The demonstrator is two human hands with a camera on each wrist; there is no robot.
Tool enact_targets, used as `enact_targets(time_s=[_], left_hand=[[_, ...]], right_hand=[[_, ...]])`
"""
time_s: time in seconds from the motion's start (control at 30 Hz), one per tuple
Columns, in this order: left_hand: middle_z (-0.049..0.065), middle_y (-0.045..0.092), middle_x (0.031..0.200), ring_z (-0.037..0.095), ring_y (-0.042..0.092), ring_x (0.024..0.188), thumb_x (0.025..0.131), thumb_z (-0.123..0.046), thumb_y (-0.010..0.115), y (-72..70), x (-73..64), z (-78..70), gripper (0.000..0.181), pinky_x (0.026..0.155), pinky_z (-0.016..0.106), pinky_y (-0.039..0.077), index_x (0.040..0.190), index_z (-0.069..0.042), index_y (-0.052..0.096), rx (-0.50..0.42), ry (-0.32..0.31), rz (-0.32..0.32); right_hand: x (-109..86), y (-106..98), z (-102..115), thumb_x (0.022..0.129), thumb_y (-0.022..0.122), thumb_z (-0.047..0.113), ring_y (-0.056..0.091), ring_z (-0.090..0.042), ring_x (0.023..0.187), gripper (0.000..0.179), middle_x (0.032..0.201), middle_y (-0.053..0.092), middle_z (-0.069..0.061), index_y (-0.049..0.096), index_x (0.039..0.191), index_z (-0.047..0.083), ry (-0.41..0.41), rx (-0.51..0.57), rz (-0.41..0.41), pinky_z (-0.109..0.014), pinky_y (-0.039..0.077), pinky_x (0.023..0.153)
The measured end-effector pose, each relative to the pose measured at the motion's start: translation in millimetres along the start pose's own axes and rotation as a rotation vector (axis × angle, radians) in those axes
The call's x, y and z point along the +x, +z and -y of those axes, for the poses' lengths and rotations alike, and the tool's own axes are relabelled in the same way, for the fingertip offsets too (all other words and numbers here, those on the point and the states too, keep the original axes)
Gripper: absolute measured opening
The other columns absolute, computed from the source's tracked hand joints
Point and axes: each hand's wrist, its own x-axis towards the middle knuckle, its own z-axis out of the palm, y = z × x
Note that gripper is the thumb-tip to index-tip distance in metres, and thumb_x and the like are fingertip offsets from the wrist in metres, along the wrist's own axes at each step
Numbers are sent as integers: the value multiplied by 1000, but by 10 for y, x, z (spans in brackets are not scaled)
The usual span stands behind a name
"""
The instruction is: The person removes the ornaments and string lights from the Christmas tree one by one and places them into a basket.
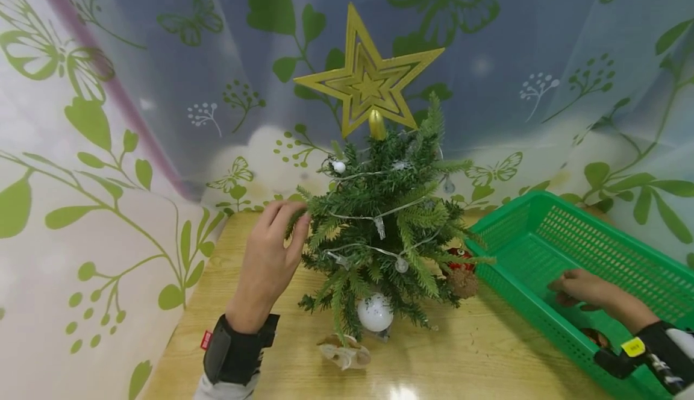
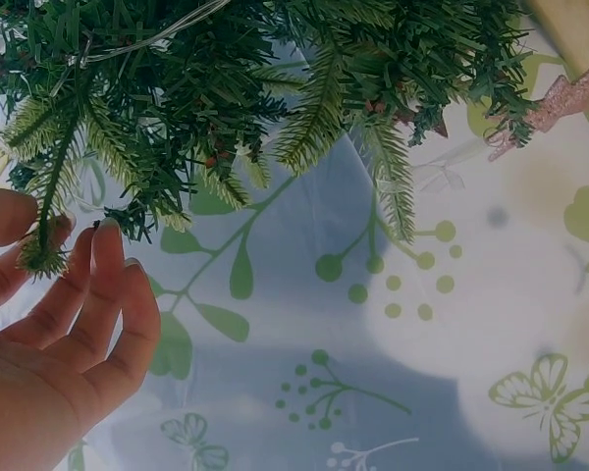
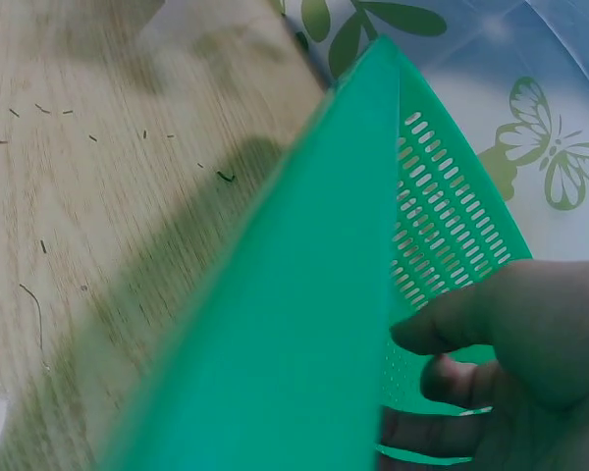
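Note:
A small artificial Christmas tree [image 1: 379,207] stands on the table, a gold star [image 1: 368,87] at its top. My left hand [image 1: 273,255] is at the tree's left side, thumb and index finger pinching the tip of a green branch [image 2: 51,221]. In the left wrist view the other fingers curl loosely below the foliage. On the right, my right hand [image 1: 588,291] hangs inside a green plastic basket [image 1: 542,303], its fingers loosely bent and nothing visible between them. The right wrist view shows that hand [image 3: 540,343] beside the basket's inner wall.
Clear string lights [image 1: 379,226] wind round the tree. A white ball [image 1: 375,312] hangs low in front, and a red ornament [image 1: 459,258] at the right. A beige crumpled piece [image 1: 344,353] lies at the tree's foot. One brownish round item [image 1: 595,337] is in the basket.

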Motion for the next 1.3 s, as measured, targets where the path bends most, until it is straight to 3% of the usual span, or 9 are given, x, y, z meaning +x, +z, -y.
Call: enact_targets(time_s=[0.1, 0.33, 0.53, 0.67, 0.87, 1.0, 1.1, 1.2, 1.3], left_hand=[[17, 59, 106, 28, 59, 89, 95, -6, 61, -4, 7, -4, 20, 76, 38, 51, 113, 2, 63, 0, 1, 4], [17, 60, 105, 28, 59, 88, 94, -5, 62, -10, 7, 0, 20, 73, 38, 51, 112, 2, 64, 12, 11, 6], [18, 61, 110, 30, 60, 98, 95, -7, 61, -16, -3, -13, 21, 82, 40, 51, 114, 3, 64, 2, 1, 10], [19, 60, 115, 31, 59, 104, 94, -5, 61, -19, 4, -32, 23, 87, 41, 50, 115, 4, 63, 7, 15, 1], [22, 57, 122, 34, 54, 113, 95, -4, 60, -19, 29, -69, 31, 95, 43, 46, 124, 5, 59, -7, 15, -20], [22, 53, 129, 36, 50, 118, 95, -5, 59, -8, 44, -92, 35, 95, 47, 43, 129, 3, 57, -19, 40, -35], [22, 48, 136, 39, 45, 124, 98, -12, 55, 0, 54, -101, 37, 100, 50, 38, 133, 1, 55, -5, 63, -27], [22, 44, 141, 40, 39, 130, 103, -25, 46, 19, 71, -98, 42, 108, 51, 30, 136, 0, 51, 30, 75, -9], [22, 42, 143, 40, 36, 132, 106, -34, 36, 42, 80, -95, 49, 109, 53, 28, 139, 0, 47, 65, 74, 14]], right_hand=[[-12, 12, -4, 103, 39, 20, 60, -45, 100, 42, 104, 60, -24, 48, 118, -18, 5, 30, 19, -58, 49, 80], [-27, 56, 27, 103, 38, 18, 61, -42, 99, 42, 105, 60, -20, 50, 122, -17, -1, 46, 55, -58, 50, 78], [-31, 90, 44, 102, 38, 18, 60, -43, 101, 36, 106, 58, -18, 55, 113, -12, -7, 47, 60, -60, 49, 79], [-26, 106, 75, 103, 37, 18, 58, -45, 103, 43, 105, 59, -18, 50, 123, -17, -37, 51, 61, -60, 50, 80], [-1, 147, 175, 104, 34, 16, 59, -39, 96, 34, 108, 58, -27, 55, 104, -11, -103, 43, 34, -48, 51, 76], [-12, 190, 331, 104, 40, 14, 60, -28, 91, 27, 96, 59, -19, 55, 102, -8, -208, 37, -35, -42, 52, 75], [-49, 238, 504, 103, 44, 13, 56, -14, 79, 23, 88, 59, -7, 57, 101, -6, -345, 51, -141, -33, 51, 67], [-118, 270, 706, 102, 48, 15, 50, -14, 67, 23, 79, 56, -3, 58, 105, -6, -458, 140, -222, -32, 45, 57], [-188, 286, 880, 103, 48, 13, 46, -18, 65, 20, 76, 52, -1, 57, 108, -3, -579, 254, -207, -35, 40, 55]])
